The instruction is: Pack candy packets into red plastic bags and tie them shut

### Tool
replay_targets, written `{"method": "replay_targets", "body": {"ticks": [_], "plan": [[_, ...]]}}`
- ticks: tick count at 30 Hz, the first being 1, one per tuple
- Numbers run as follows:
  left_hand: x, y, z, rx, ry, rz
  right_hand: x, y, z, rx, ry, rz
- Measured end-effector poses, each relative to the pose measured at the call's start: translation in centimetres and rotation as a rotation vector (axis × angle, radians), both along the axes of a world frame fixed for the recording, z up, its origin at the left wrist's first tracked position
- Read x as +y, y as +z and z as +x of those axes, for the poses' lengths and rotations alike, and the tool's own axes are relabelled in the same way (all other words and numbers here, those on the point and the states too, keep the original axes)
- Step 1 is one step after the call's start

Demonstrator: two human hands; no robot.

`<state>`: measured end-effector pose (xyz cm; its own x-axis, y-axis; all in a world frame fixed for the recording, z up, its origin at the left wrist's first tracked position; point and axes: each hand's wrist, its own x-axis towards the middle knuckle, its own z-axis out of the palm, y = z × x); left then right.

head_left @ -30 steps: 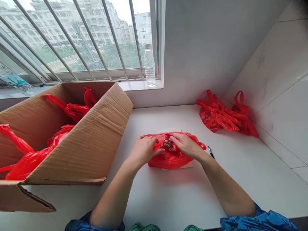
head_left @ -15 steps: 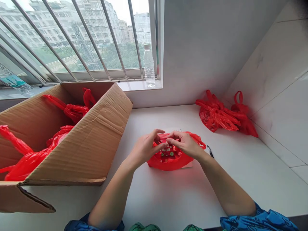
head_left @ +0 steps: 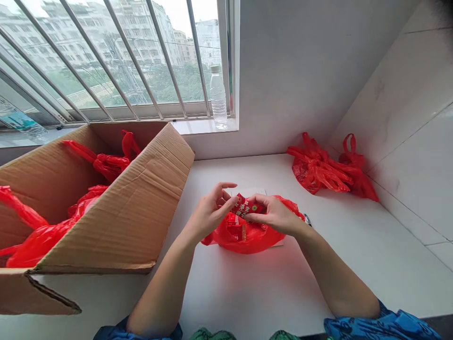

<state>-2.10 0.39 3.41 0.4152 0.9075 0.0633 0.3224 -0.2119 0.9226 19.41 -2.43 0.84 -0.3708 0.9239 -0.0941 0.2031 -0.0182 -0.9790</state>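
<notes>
Small red packet point(head_left: 247, 208), printed with white characters and a green mark: held just above the open mouth of a red plastic bag point(head_left: 244, 238), at the middle of the white counter point(head_left: 265, 293).

Right hand point(head_left: 276, 215): closed in a pinch on the packet's right end, thumb under, fingers over.

Left hand point(head_left: 208, 212): loosely open, thumb tip at the packet's left end, the other fingers fanned and lifted clear.

Red plastic bag: lies slumped on the counter beneath both hands, mouth upward. Contents: at least one more red printed item shows through the film; the number cannot be told. A white sheet point(head_left: 253, 192) lies under the bag, with its far edge showing behind.

Cardboard box point(head_left: 134, 208): stands on the left of the counter, flaps open, near flap leaning toward the hands. Contents: several filled red bags, one knotted at the back point(head_left: 106, 163), another bulging at the near left point(head_left: 38, 236).

Heap of red bags point(head_left: 322, 170): in the far right corner against the tiled wall, handles loose, well apart from the hands.

Pen point(head_left: 307, 219): dark, on the counter just beside the right wrist, mostly hidden.

Water bottle point(head_left: 218, 99): clear plastic, white cap, upright on the window sill before the barred window.
</notes>
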Motion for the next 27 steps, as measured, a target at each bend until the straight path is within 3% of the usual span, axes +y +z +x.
{"method": "replay_targets", "body": {"ticks": [3, 6, 15, 27], "plan": [[-0.2, 0.1, 0.1, 0.077, -0.020, 0.069, -0.1, 0.3, 0.2, -0.022, 0.036, -0.003], [-0.1, 0.0, 0.1, 0.056, 0.039, 0.108, 0.0, 0.4, 0.5, 0.017, 0.036, -0.033], [-0.2, 0.0, -0.1, 0.099, 0.072, 0.131, 0.3, 0.6, 1.1, 0.127, 0.122, -0.091], [-0.5, 0.7, -0.4, 0.285, 0.063, 0.142, -0.1, 1.4, 1.5, -0.095, 0.161, 0.034]]}}
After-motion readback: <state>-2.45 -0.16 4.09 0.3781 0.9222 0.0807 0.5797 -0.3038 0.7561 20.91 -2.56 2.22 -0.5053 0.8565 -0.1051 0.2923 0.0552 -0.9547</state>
